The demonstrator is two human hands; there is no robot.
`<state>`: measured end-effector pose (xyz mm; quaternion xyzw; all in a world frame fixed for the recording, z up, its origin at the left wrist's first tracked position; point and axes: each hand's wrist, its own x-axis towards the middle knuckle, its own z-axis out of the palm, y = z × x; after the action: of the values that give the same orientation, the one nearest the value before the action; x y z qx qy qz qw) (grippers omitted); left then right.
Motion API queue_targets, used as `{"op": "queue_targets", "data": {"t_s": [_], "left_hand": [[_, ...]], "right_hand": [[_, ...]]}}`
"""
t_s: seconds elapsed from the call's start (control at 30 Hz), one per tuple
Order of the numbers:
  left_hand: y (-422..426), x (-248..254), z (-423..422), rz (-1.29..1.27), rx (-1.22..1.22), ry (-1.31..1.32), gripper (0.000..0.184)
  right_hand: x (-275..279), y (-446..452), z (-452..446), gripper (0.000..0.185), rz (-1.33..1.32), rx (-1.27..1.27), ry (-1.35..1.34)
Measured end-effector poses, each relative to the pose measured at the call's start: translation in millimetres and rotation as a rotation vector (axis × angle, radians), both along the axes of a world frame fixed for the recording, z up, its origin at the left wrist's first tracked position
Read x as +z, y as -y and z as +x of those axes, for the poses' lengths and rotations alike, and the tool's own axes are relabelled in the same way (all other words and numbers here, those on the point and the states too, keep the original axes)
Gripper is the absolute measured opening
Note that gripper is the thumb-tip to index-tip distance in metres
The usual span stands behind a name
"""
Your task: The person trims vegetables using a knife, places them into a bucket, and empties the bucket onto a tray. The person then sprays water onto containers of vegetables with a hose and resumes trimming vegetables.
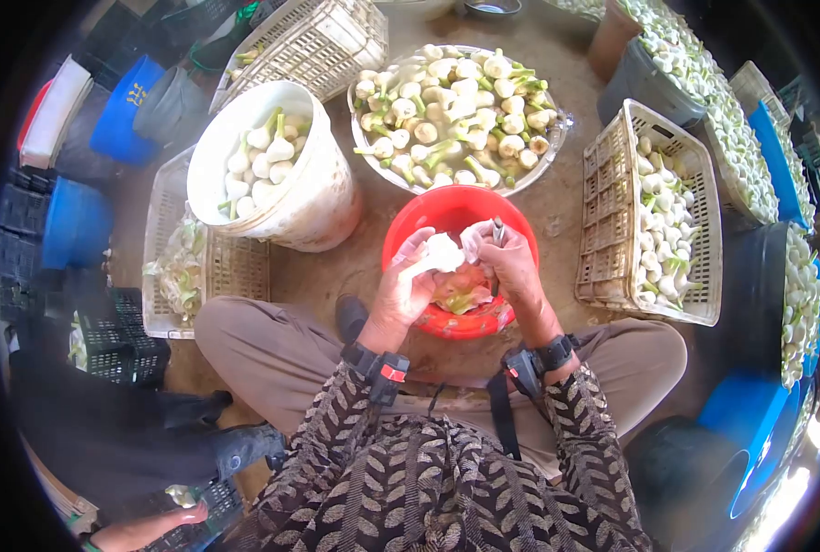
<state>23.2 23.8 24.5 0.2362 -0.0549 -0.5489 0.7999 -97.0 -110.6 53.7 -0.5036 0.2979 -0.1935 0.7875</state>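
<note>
My left hand (404, 287) is closed around a white peeled garlic bulb (443, 252), its stem pointing toward my palm. Close by on the right, my right hand (509, 262) grips a small knife (497, 230), part of which shows between the fingers. Pale skin or peel seems to lie at that hand's fingertips, too small to make out. Both hands are over a red bucket (401, 221), where garlic peelings (461, 293) lie. Beyond it stands a wide metal basin (557, 138) of unpeeled garlic bulbs (461, 110) in water.
A white bucket (327, 207) of garlic stands left of the basin. At the right is a crate (605, 221) of cleaned bulbs. Another crate (240, 276) with peelings sits at the left. A co-worker's hand (189, 512) shows at lower left, near a bulb.
</note>
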Motion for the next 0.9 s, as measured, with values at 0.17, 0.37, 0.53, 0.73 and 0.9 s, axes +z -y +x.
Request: {"op": "queue_targets", "data": {"t_s": [0.17, 0.37, 0.53, 0.73, 0.9], "left_hand": [[5, -6, 2, -0.033, 0.089, 0.044, 0.037], [7, 2, -8, 0.074, 0.064, 0.217, 0.033], [7, 2, -10, 0.082, 0.051, 0.232, 0.035], [6, 21, -20, 0.084, -0.038, 0.285, 0.035], [10, 6, -2, 0.322, -0.023, 0.340, 0.030]], "right_hand": [[-8, -5, 12, 0.019, -0.171, -0.003, 0.035], [10, -9, 7, 0.016, -0.104, 0.085, -0.085], [-1, -6, 6, 0.019, -0.078, 0.121, -0.096], [-3, -4, 6, 0.019, 0.144, -0.057, -0.003], [-20, -11, 9, 0.016, -0.110, -0.036, -0.105]]}}
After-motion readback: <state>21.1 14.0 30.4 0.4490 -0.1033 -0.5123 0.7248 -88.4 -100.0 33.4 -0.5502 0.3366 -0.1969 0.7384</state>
